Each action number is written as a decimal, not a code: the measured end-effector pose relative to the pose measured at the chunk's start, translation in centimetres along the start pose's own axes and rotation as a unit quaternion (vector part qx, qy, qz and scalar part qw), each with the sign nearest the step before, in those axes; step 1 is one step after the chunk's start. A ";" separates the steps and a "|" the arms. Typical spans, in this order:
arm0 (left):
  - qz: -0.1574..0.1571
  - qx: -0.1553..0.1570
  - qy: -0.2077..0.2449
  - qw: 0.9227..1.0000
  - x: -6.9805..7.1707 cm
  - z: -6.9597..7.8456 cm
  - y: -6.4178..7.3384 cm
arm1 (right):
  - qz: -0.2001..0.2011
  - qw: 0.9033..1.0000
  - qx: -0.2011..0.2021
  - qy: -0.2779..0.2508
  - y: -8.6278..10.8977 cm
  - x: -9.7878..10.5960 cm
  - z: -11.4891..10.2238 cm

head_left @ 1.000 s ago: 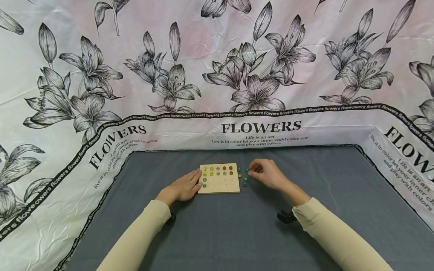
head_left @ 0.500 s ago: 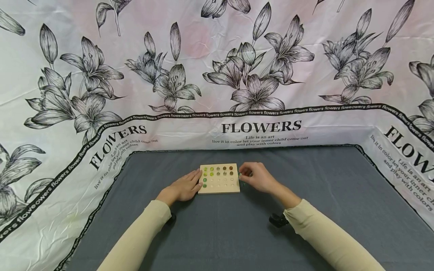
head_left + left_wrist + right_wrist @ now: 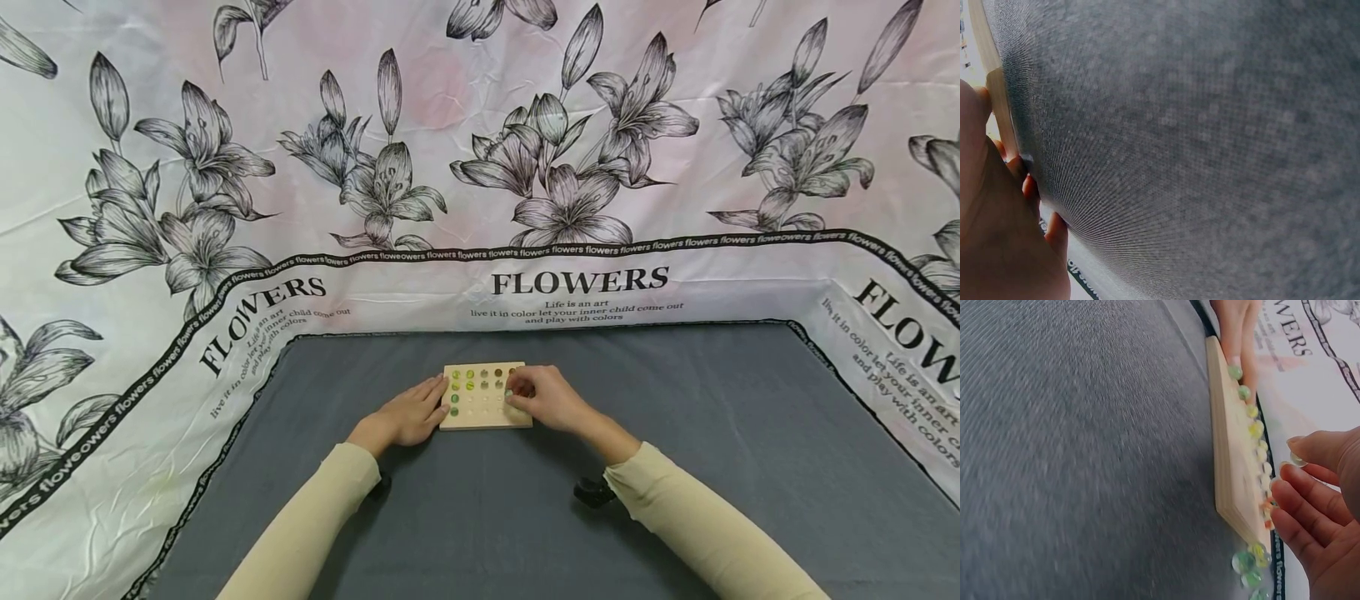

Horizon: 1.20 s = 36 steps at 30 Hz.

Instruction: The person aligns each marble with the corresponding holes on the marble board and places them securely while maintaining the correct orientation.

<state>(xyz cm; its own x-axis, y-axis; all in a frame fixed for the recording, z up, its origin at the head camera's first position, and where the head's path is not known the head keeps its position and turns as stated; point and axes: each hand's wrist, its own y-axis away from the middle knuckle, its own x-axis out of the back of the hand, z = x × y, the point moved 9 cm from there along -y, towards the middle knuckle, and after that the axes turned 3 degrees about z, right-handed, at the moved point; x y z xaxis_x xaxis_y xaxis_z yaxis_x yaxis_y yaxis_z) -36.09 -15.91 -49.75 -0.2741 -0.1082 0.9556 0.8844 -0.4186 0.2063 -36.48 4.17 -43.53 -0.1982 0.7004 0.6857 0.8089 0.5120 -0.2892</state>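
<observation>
A pale wooden board [image 3: 480,419] with rows of round hollows lies on the table. Yellow-green, clear and brownish marbles [image 3: 470,386] fill much of its two far rows, and green marbles [image 3: 454,406] sit along its left side. My left hand [image 3: 401,415] rests on the board's left edge with fingers extended. Between thumb and fingertips, my right hand [image 3: 553,400] pinches a pale glass marble [image 3: 1299,460] over the board's right part. In the right wrist view that marble is apart from the board, and the other fingers are loosely bent.
Several loose green and yellow marbles [image 3: 1249,567] lie beside the board's right end; my right hand hides them in the head view. Dark grey cloth [image 3: 480,517] covers the table. A white curtain printed with flowers [image 3: 570,287] stands behind it.
My right hand has moved left from the loose marbles to over the board, bringing a marble pinched in its fingers. The left hand stays at the board's left edge.
</observation>
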 end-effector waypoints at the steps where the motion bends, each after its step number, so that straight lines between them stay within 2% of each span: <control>1: 0.000 -0.001 -0.001 1.000 0.0 0.0 0.0 | -0.001 1.000 0.003 -0.001 -0.1 -0.2 -0.1; 9: -0.010 -0.001 -0.012 1.000 0.2 -0.1 -0.3 | -0.019 1.000 0.011 -0.006 -0.9 -2.0 -1.0; 19: -0.018 0.002 -0.007 1.000 1.1 0.8 0.6 | -0.028 1.000 0.010 -0.008 -2.6 -4.1 -1.7; 36: -0.012 0.001 0.000 1.000 0.0 -0.5 -0.6 | 0.005 0.999 -0.021 0.046 -4.6 -5.3 -1.4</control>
<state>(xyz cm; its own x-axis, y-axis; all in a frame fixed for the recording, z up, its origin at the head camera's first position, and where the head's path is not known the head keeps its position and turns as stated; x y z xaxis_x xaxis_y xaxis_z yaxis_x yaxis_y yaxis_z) -36.75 -16.10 -49.98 -0.2948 -0.0992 0.9504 0.8788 -0.4187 0.2289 -38.33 -2.60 -44.94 -0.1390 0.6557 0.7421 0.8340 0.4816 -0.2693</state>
